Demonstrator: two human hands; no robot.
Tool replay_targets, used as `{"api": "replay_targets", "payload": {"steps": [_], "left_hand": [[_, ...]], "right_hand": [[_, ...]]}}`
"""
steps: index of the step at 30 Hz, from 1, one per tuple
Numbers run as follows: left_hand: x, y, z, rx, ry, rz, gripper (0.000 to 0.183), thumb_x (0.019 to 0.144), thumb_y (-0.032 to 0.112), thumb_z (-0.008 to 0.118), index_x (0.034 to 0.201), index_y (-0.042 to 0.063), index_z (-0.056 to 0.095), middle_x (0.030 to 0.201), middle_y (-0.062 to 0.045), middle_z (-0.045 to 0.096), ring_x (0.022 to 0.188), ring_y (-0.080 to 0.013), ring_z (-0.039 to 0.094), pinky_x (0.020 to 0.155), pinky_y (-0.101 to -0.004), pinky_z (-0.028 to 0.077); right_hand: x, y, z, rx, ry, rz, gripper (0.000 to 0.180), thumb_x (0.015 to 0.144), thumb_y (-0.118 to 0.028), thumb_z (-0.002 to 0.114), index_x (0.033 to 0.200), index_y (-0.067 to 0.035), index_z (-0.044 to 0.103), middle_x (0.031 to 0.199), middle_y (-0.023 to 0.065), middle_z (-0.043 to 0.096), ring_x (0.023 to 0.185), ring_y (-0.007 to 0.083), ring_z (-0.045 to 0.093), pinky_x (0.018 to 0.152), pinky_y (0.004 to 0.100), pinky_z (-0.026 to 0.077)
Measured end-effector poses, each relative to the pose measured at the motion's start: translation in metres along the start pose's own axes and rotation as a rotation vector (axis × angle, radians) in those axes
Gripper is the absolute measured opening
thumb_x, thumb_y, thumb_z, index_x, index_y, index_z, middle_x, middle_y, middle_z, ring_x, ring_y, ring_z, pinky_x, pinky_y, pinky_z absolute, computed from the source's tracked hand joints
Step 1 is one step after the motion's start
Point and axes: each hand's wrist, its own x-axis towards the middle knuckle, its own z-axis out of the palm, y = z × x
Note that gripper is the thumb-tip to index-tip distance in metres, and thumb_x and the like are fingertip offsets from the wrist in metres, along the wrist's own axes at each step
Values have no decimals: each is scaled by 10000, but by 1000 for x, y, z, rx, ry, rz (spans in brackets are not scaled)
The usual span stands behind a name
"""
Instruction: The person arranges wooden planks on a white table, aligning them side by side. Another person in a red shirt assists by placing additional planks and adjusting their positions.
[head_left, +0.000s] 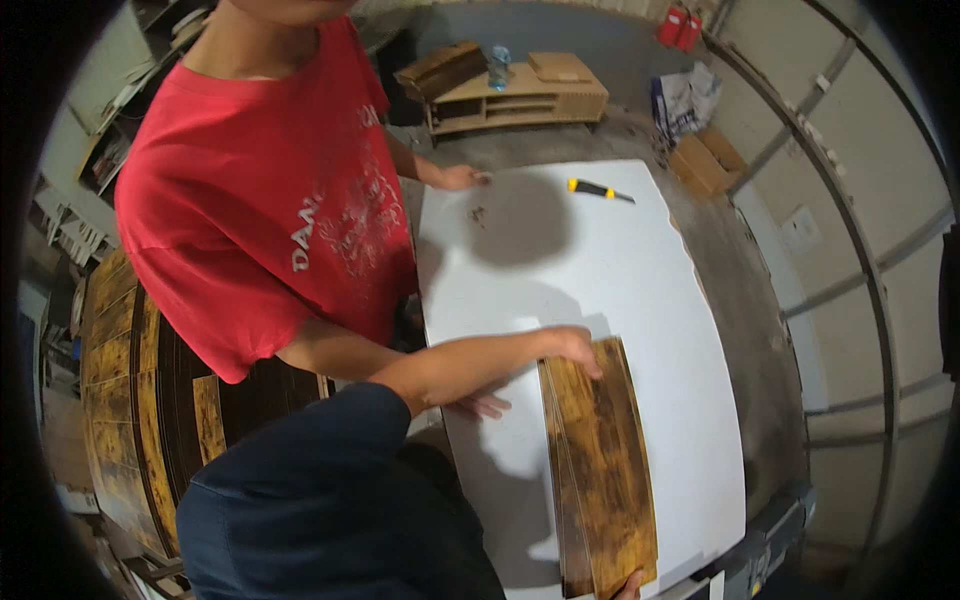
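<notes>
Two or more long wood-grain boards (600, 457) lie overlapping, slightly fanned, on a white-topped table (697, 480). My left hand (576, 349) reaches across from the dark sleeve and grips the far end of the top board. At the bottom edge of the view, the fingers of my right hand (632, 585) hold its near end; the rest of that hand is out of view. A yellow and black handled tool (600, 190) with a short dark blade lies at the table's far side.
A co-worker in a red T-shirt (262, 187) stands at the left; one hand (459, 177) is at the far table edge, the other (487, 405) beneath my forearm. Stacked wood-grain panels (112, 390) stand behind. Beyond are a low cabinet (517, 97), a cardboard box (705, 161) and metal framing (885, 337).
</notes>
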Motion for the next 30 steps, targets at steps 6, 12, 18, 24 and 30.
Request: {"api": "replay_targets", "payload": {"steps": [6, 12, 18, 24, 30], "left_hand": [[9, -6, -3, 116, 138, 9, 770, 728, 451, 852, 1210, -118, 660, 1347, -273, 601, 1245, -352, 576, 1024, -409, 464], [20, -13, -1, 113, 140, -1, 749, 721, 424, 856, 1188, -129, 664, 1305, -270, 627, 1198, -364, 607, 991, -418, 488], [3, -6, -4, -25, 71, -2, 771, 706, 392, 874, 1208, -147, 645, 1367, -300, 575, 1294, -386, 533, 1031, -411, 453], [-1, -2, -1, 18, 138, 2, 779, 704, 386, 879, 1205, -158, 636, 1348, -295, 586, 1242, -370, 571, 999, -415, 470], [14, -12, -1, 4, 134, 12, 720, 695, 371, 883, 1137, -154, 665, 1249, -267, 646, 1151, -353, 619, 928, -413, 507]], "right_hand": [[-7, -14, 38, 9, -57, -23, 827, 910, -526, 685, 1483, 20, 444, 1478, 240, 488, 1310, 376, 518, 1135, 469, 366], [-6, -19, 55, 8, -97, -34, 802, 918, -497, 684, 1478, 24, 445, 1466, 235, 498, 1298, 367, 526, 1124, 467, 382], [-4, -25, 72, 2, -122, -41, 777, 926, -468, 683, 1473, 29, 445, 1453, 230, 509, 1287, 359, 535, 1112, 465, 398], [-3, -29, 80, -10, -147, -46, 752, 934, -439, 683, 1468, 34, 446, 1441, 224, 519, 1276, 350, 543, 1101, 463, 414], [-3, -31, 86, -20, -161, -51, 727, 942, -410, 682, 1463, 38, 447, 1428, 219, 530, 1265, 341, 552, 1089, 461, 429]]}}
